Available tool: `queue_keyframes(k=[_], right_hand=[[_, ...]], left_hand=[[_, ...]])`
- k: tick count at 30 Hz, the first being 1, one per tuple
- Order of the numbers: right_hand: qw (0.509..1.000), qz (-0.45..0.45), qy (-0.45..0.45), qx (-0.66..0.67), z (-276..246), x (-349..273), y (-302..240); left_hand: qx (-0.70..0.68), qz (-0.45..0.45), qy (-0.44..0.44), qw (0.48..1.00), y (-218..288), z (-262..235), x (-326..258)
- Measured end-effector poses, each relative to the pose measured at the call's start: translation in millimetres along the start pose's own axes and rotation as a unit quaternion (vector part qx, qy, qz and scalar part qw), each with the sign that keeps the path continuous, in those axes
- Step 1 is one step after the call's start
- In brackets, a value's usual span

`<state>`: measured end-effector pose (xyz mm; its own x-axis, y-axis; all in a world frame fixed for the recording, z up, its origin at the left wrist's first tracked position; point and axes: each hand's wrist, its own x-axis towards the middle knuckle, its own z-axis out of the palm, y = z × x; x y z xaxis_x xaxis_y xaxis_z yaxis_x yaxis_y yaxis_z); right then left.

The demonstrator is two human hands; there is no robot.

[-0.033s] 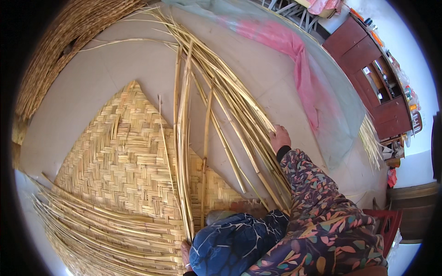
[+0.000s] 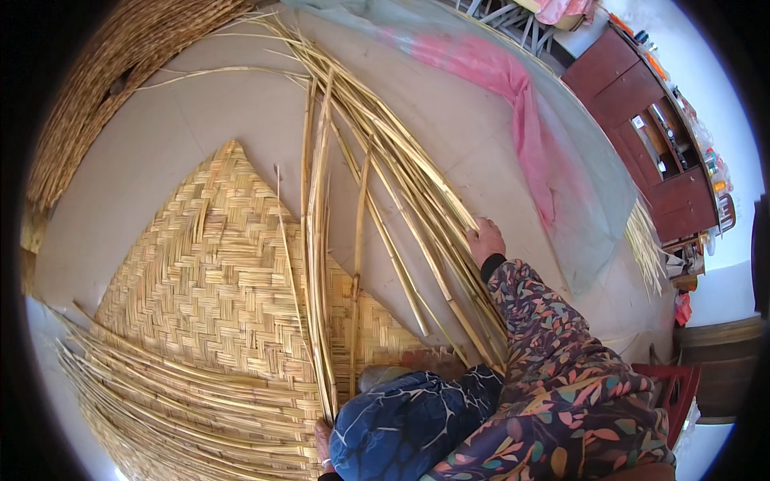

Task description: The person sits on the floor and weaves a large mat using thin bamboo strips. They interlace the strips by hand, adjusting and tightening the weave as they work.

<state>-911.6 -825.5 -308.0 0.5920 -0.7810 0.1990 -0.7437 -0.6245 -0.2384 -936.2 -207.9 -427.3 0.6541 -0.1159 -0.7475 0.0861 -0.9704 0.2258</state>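
While the right hand [image 2: 484, 239] presses flat on loose reed strips [image 2: 417, 192], the left hand [image 2: 322, 439] pinches one.

I see my right hand [image 2: 485, 240] resting on a spread of long reed strips [image 2: 401, 184] on the floor; my left hand [image 2: 322, 441] grips strips at the woven mat [image 2: 200, 297].

The woven mat [image 2: 208, 297] is of flat, pale-yellow reed or bamboo strips, dry and matt, its plaited surface ribbed; the loose strips [image 2: 401, 184] beside it look smooth, with a faint sheen. The floor [image 2: 160, 136] is smooth, dull concrete; the pink sheet [image 2: 513, 96] is thin, soft cloth; the cabinet [image 2: 642, 104] is glossy red-brown wood.
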Motion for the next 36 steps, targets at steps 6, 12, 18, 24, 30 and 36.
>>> queue_keyframes(k=[6,12,18,24,30,36], right_hand=[[0.982,0.049,-0.134,0.122,4,-8,-17],[0.956,0.105,-0.158,0.226,26,-15,-9],[0.808,0.236,-0.282,0.461,17,-10,-17],[0.758,0.231,-0.303,0.529,-9,7,-47],[0.78,0.141,-0.271,0.546,-60,30,-113],[0.747,-0.001,-0.3,0.593,-132,36,-196]], left_hand=[[-0.003,0.023,-0.007,1.0,-7,-11,13],[0.014,0.018,-0.022,0.999,8,-25,11],[0.049,-0.001,-0.033,0.998,24,-41,3],[0.081,0.013,-0.038,0.996,68,-73,-19],[0.058,0.023,-0.03,0.998,90,-84,-32],[0.077,0.031,-0.06,0.995,109,-102,-39]])
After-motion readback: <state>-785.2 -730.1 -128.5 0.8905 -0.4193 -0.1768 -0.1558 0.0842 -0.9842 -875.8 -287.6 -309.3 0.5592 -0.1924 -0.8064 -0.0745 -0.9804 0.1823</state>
